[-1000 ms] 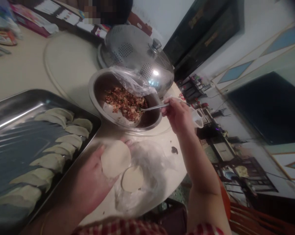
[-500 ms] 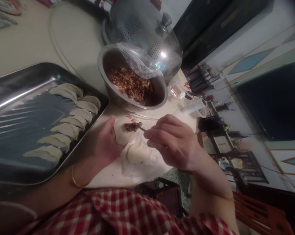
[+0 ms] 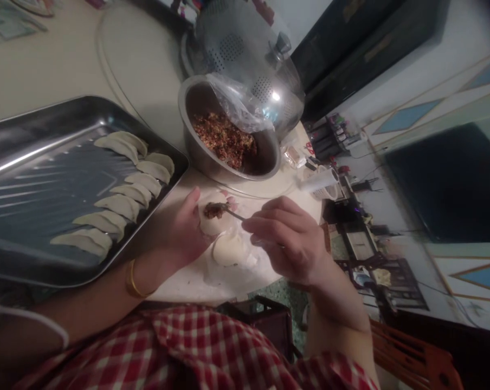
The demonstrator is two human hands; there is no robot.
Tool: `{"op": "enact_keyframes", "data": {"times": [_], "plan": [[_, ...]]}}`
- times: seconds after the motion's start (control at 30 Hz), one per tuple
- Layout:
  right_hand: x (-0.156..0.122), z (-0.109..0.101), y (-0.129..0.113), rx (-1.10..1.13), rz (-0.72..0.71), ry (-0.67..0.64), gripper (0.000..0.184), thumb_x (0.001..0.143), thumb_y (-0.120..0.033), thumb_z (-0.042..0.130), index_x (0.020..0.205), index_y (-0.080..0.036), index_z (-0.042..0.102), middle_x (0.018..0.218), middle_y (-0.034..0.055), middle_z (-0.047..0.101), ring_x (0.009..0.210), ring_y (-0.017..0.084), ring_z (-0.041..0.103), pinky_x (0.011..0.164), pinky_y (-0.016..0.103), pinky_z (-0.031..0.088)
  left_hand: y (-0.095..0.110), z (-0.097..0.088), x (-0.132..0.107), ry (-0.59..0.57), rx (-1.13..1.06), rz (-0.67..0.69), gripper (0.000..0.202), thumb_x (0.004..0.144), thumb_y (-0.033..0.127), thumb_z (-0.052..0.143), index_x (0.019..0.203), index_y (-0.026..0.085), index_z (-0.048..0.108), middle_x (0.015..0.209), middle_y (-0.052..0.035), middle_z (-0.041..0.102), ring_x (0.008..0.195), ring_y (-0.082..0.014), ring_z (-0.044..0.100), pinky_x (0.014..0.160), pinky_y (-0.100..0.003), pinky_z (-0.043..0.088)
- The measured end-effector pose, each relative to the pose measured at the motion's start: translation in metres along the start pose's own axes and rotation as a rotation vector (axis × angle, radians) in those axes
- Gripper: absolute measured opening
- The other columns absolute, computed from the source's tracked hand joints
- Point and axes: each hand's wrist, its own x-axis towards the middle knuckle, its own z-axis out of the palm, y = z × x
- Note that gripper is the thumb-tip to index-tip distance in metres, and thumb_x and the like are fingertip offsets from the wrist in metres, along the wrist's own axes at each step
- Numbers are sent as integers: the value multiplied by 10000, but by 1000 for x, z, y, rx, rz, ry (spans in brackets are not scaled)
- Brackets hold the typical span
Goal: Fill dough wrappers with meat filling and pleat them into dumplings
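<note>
My left hand (image 3: 182, 233) cradles a round dumpling wrapper (image 3: 208, 226), its thumb raised at the edge and its other fingers mostly hidden beneath. In a pinch grip, my right hand (image 3: 288, 233) is closed on the thin handle of a spoon (image 3: 236, 215). A clump of brown minced filling (image 3: 213, 210) sits at the spoon's tip, over the wrapper; whether it touches the dough I cannot tell. More pale wrappers (image 3: 227, 250) lie on the tabletop between my hands. Beyond them stands a metal bowl (image 3: 188, 105) with filling (image 3: 224, 138) inside.
A metal tray (image 3: 147, 128) at the left holds several folded dumplings (image 3: 117, 207). Clear plastic film (image 3: 239, 103) hangs over the bowl's far rim. Behind it rises a perforated metal dome (image 3: 249, 54) with a knob. A white cylinder (image 3: 320, 180) is near the table's right edge.
The loaded spoon tip has shifted slightly left, closer to my left palm. My view has turned a little, so tray and bowl appear farther right.
</note>
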Motion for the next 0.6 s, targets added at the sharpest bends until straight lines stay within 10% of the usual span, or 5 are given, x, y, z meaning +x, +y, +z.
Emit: {"op": "enact_keyframes", "data": {"times": [0.37, 0.6], "plan": [[-62, 46, 5, 378, 723, 675, 161, 951, -332, 546, 925, -258, 687, 788, 4, 710, 654, 152, 719, 618, 309, 574, 9, 31, -8, 197, 13, -40, 570, 1032, 498, 304, 1302, 88, 593, 983, -58, 775, 1004, -199, 714, 1015, -346, 477], [-75, 76, 9, 659, 856, 954, 160, 926, -364, 593, 901, -241, 691, 682, -26, 727, 618, 123, 702, 603, 261, 547, 5, 30, -5, 220, 50, -40, 607, 1035, 496, 250, 1370, 79, 538, 946, -77, 775, 965, -224, 717, 1069, -421, 432]]}}
